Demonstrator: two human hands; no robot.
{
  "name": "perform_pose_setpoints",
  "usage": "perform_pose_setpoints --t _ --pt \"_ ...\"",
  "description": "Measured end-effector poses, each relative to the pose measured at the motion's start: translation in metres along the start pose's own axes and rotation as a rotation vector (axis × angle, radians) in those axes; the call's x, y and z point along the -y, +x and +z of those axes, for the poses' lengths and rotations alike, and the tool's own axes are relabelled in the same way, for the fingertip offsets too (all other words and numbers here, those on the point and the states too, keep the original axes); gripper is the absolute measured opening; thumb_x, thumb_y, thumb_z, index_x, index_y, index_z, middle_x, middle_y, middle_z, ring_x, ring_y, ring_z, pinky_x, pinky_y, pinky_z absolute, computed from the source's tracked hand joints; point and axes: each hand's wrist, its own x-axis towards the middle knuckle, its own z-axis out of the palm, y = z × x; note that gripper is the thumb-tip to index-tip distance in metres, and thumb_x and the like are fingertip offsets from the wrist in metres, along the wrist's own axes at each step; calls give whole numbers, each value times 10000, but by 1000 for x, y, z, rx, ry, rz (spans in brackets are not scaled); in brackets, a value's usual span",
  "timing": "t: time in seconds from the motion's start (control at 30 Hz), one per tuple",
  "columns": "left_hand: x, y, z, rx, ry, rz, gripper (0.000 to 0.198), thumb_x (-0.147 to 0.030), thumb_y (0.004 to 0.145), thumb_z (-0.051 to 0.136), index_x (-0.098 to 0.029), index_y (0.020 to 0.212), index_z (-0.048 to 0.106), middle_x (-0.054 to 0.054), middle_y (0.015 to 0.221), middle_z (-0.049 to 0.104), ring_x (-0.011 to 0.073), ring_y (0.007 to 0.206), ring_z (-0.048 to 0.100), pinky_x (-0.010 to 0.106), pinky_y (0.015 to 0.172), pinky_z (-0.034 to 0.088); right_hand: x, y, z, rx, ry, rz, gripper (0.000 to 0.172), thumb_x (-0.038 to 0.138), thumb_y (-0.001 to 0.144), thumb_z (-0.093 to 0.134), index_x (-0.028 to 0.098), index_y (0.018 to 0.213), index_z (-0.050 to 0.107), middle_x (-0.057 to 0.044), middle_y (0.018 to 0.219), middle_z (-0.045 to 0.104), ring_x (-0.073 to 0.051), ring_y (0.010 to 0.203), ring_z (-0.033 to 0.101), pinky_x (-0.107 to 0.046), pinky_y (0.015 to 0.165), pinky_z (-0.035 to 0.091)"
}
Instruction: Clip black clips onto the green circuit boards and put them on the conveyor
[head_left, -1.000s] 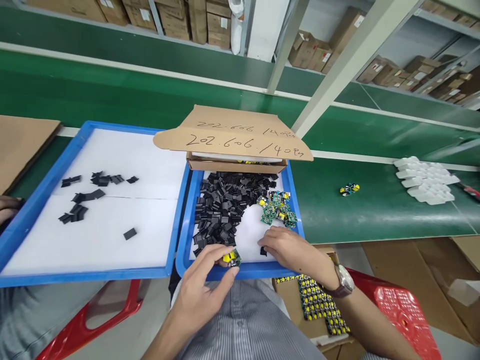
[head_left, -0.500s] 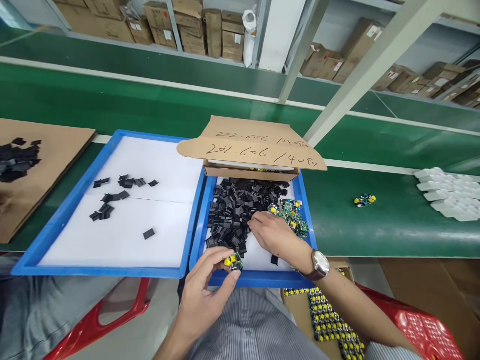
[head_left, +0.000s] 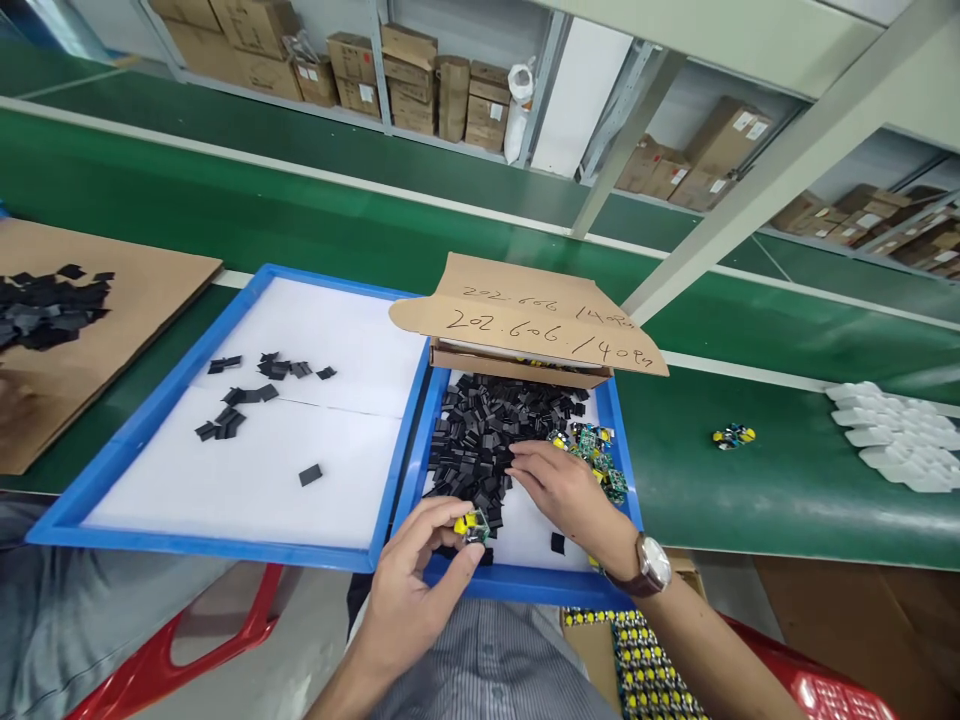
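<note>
My left hand (head_left: 424,565) pinches a small circuit board with a yellow component (head_left: 472,524) between thumb and fingers, above the near left corner of the right-hand blue tray (head_left: 525,583). A heap of small flat black pieces (head_left: 480,425) covers much of that tray. At the heap's right edge, my right hand (head_left: 566,490) reaches in with fingers slightly apart; no piece shows between them. Beside it lies a cluster of green boards with yellow parts (head_left: 600,455). A single black piece (head_left: 557,543) rests near the tray's front.
A second blue tray (head_left: 225,553) holds scattered black pieces. An open cardboard box (head_left: 525,365) with handwritten flaps stands at the tray's back. More black pieces lie on cardboard (head_left: 165,275) at left. White molded trays (head_left: 900,435) and a loose board (head_left: 733,436) sit right.
The view has shifted slightly, moving the scene down. My right hand's fingers have spread a little at the heap's edge. My left hand keeps hold of the circuit board.
</note>
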Motion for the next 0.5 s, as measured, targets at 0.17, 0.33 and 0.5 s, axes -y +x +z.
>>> perform_pose_setpoints --t 0.17,0.33,0.5 --pt "-7 9 7 80 -151 -166 337 -384 1047 474 -279 1310 657 86 1284 598 128 730 670 320 767 591 23 -11 -18 -59 -61 -115 141 72 983 566 156 1041 663 -132 1146 765 -253 993 745 -390 813 652" --pt "-17 28 24 137 -118 -169 283 -441 1017 538 -214 1119 674 25 915 600 110 613 549 252 579 491 44 -20 -36 -31 -43 -198 188 46 965 550 130 1079 674 -172 1167 744 -278 1018 724 -424 860 631" --pt "-23 31 35 165 53 -34 229 -362 1051 484 -213 982 645 32 965 605 153 811 590 266 720 491 50 -30 -38 -65 402 106 305 120 955 639 207 1247 624 -119 1187 716 -226 1027 719 -377 886 639"
